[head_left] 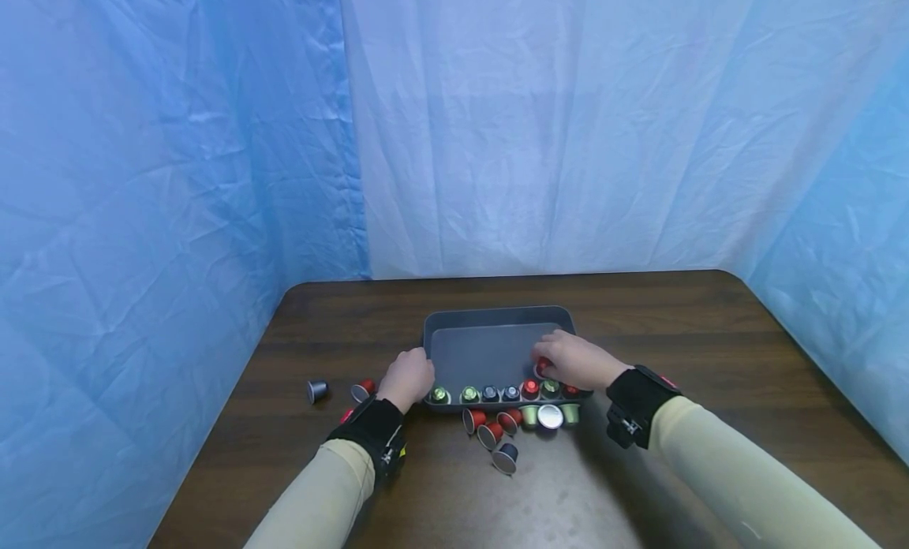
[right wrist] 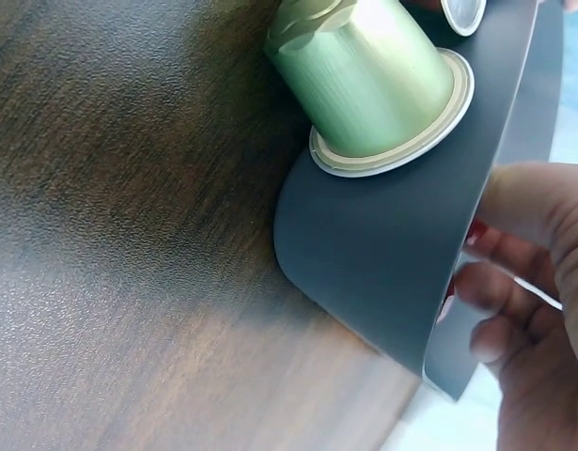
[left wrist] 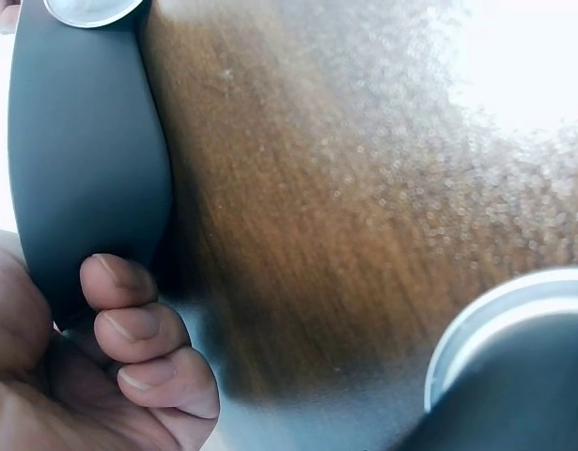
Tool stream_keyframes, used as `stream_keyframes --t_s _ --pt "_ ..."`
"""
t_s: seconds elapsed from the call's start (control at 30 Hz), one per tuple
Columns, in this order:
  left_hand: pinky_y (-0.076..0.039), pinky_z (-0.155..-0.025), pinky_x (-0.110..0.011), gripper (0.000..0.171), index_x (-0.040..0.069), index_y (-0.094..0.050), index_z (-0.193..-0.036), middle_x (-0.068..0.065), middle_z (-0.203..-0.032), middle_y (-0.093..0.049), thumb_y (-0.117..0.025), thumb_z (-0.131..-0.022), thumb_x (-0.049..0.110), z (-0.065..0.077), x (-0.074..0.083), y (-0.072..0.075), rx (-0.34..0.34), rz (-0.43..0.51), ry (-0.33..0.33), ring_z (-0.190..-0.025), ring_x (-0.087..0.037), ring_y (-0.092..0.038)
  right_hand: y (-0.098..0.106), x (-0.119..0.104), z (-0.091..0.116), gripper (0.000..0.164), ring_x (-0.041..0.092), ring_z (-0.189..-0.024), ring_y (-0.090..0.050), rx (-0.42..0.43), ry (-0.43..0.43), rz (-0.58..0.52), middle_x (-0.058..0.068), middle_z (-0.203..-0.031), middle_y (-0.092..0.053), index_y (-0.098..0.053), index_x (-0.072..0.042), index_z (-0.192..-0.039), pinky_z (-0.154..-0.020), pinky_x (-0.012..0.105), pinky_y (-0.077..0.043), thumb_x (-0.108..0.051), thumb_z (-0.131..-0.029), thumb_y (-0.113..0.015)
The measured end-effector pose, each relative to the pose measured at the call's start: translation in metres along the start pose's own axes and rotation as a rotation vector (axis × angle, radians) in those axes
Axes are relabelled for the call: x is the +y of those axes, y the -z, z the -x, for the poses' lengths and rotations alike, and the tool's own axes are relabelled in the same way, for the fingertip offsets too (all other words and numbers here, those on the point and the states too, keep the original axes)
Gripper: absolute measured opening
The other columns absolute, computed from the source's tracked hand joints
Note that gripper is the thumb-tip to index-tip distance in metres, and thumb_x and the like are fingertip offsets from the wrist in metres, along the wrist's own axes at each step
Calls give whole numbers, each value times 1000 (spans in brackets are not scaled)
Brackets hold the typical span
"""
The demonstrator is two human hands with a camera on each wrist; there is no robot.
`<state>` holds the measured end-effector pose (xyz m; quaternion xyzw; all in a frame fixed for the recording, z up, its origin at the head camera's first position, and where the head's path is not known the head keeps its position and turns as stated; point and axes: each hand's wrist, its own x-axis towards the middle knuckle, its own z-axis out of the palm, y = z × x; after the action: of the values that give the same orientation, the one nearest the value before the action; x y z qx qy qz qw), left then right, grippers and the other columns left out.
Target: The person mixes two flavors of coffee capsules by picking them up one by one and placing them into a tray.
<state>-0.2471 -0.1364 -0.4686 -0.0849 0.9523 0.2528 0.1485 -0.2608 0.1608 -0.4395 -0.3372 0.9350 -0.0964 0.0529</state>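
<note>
A dark grey tray [head_left: 483,352] lies on the table, with a row of coffee capsules along its near side: green, dark blue and red. My left hand [head_left: 409,378] grips the tray's left edge; in the left wrist view its fingers [left wrist: 143,324] curl against the tray wall [left wrist: 91,141]. Over the tray's right part, my right hand [head_left: 577,360] pinches a red coffee capsule [head_left: 543,365] just behind the row. The right wrist view shows the tray's rim hiding most of that capsule. A green capsule [right wrist: 368,85] touches the tray's outer wall there.
Several loose capsules lie in front of the tray, among them a red capsule [head_left: 490,435], a dark blue capsule [head_left: 506,457] and a white-lidded capsule [head_left: 550,416]. Further left are another dark capsule [head_left: 317,390] and a red one [head_left: 363,390]. Blue sheets [head_left: 533,139] surround the table.
</note>
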Motion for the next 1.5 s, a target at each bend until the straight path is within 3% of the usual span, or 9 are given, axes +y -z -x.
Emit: stream_keyframes --t_s 0.63,1.0,1.5 --pt "-52 -67 -37 36 -2 -58 -130 -16 -104 -63 -52 -107 25 -1 1 -2 9 2 -5 -83 -27 -61 12 -8 16 27 15 -93 -63 67 28 40 2 -101 -68 -74 -10 -115 -83 35 -58 -21 -91 -79" --pt "-53 -72 -40 36 -3 -59 -129 -16 -105 -64 -52 -107 24 0 1 -2 17 12 -8 -86 -27 -61 21 -15 35 27 7 -84 -61 95 55 25 -4 -95 -64 -73 -14 -115 -74 26 -55 -20 -89 -80" --pt "-54 -76 -43 34 -4 -60 -127 -18 -108 -66 -52 -106 22 -1 0 0 39 7 -35 -88 -28 -62 20 -14 62 27 3 -76 -54 119 59 12 -9 -86 -58 -74 -14 -111 -66 21 -51 -22 -87 -83"
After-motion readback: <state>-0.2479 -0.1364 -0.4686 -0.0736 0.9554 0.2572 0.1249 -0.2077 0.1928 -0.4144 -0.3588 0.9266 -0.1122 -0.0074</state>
